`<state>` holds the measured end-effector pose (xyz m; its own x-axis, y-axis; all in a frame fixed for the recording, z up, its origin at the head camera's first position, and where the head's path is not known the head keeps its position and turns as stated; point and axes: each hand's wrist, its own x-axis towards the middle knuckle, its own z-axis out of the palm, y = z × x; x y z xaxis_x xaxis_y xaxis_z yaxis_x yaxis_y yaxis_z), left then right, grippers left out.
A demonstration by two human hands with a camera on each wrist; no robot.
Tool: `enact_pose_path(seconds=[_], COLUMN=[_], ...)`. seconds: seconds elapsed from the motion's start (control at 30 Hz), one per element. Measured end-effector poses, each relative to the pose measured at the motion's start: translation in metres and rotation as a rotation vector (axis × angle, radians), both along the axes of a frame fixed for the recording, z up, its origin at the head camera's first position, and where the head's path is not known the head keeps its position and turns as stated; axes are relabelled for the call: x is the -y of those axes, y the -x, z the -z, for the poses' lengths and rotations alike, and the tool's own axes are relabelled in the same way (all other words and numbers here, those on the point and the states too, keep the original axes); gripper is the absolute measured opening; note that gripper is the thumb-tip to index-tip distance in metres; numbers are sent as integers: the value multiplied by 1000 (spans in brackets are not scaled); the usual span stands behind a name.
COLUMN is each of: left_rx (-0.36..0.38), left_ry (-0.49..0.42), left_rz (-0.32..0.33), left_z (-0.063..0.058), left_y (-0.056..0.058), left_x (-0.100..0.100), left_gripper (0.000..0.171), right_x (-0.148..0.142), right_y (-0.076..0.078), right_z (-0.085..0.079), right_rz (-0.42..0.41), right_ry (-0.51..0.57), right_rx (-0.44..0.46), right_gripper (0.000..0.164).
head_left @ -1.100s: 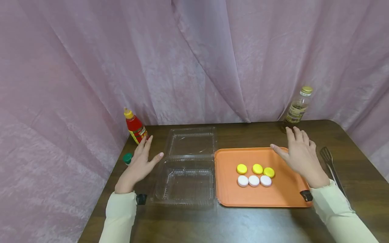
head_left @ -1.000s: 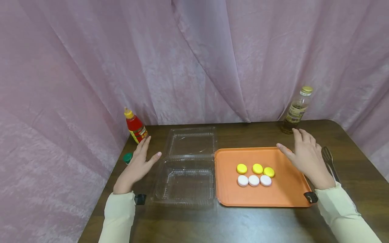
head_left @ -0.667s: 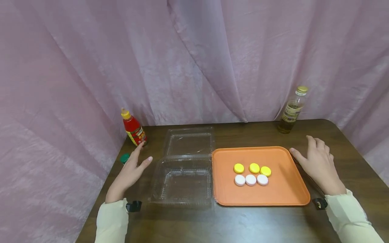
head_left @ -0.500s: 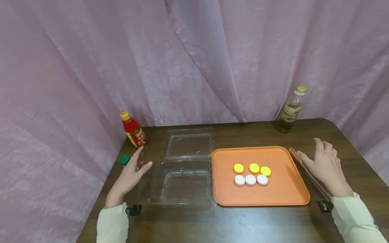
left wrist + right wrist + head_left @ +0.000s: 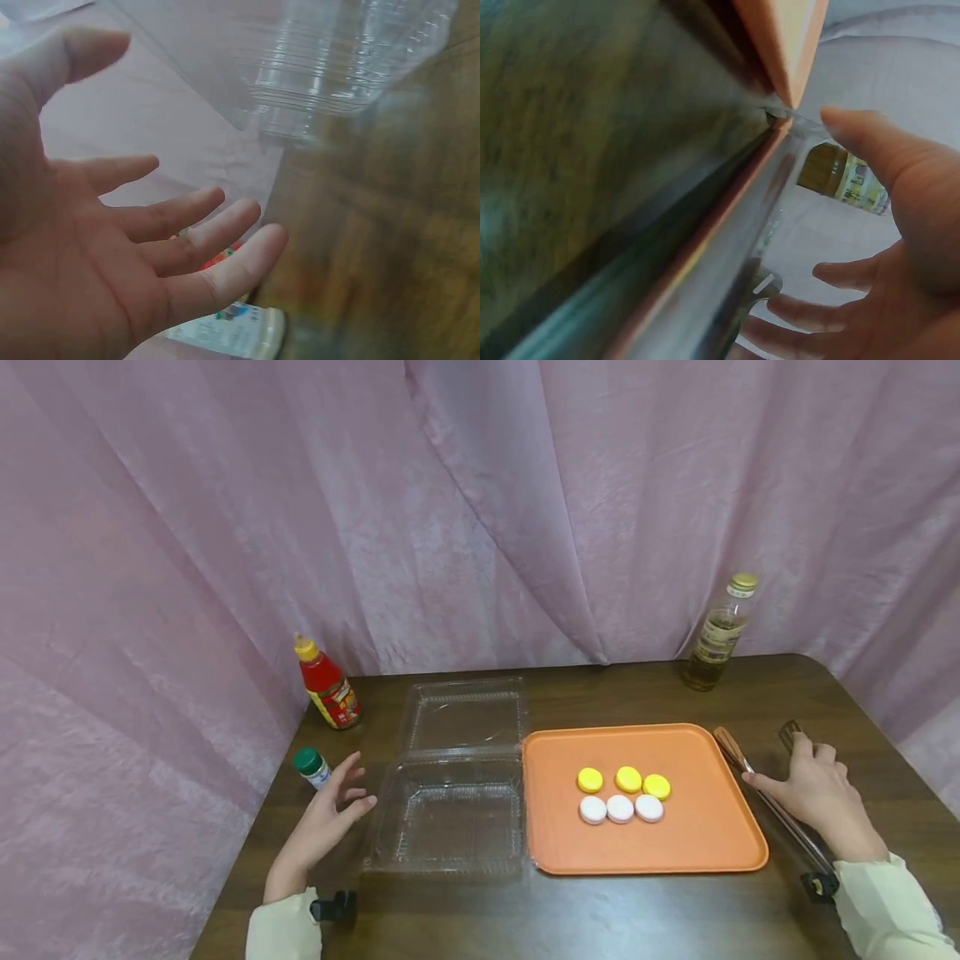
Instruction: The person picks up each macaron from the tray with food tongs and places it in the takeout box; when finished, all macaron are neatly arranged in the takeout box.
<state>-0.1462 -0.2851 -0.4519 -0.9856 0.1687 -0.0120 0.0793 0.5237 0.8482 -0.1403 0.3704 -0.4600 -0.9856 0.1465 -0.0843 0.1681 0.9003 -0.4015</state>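
Note:
My left hand (image 5: 318, 827) hovers with loosely bent fingers between a green-capped shaker jar (image 5: 312, 767) and an open clear plastic clamshell box (image 5: 450, 814); the left wrist view shows its bare palm. My right hand (image 5: 823, 793) is low over the table at the far right, fingers spread. Its thumb overlaps a long metal utensil with a brown tip (image 5: 729, 743), resembling tongs. Beyond its fingers shows a slotted spatula head (image 5: 789, 735); the hand hides its handle. An orange tray (image 5: 712, 827) bears three yellow discs (image 5: 628, 779) and three white discs (image 5: 620, 808).
A red sauce bottle with a yellow cap (image 5: 330, 689) stands at the back left. A glass bottle of yellowish liquid (image 5: 716, 639) is at the back right. Pink curtain (image 5: 480, 527) hangs behind the dark wooden table (image 5: 600, 918).
My right hand has moved right off the tray and down to the utensils beside it. My left hand has drawn back from the red bottle toward me, uncovering the shaker jar.

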Motion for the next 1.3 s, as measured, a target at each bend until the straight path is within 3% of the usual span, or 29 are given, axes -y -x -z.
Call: enact_pose_path(seconds=[0.2,0.43,0.63,0.97,1.3], left_rx=[25,115,115,109,141], left_ry=[-155,-312,-381,-390,-380], left_rz=[33,32,67,139,119], left_z=[14,24,32,42,41], left_y=[-3,-5,-9,-10,-11], left_x=[1,-2,-2,1,1], left_gripper=[68,68,61,53,54], right_x=[-1,-1,-5,-13,-11], right_y=[-2,-5,-7,-22,-31], right_z=[5,7,7,2,-1], right_rz=[9,18,26,-1,-77], right_ry=[27,26,27,20,5], right_rx=[65,81,73,-105,-310], right_gripper=[130,123,120,100,78])
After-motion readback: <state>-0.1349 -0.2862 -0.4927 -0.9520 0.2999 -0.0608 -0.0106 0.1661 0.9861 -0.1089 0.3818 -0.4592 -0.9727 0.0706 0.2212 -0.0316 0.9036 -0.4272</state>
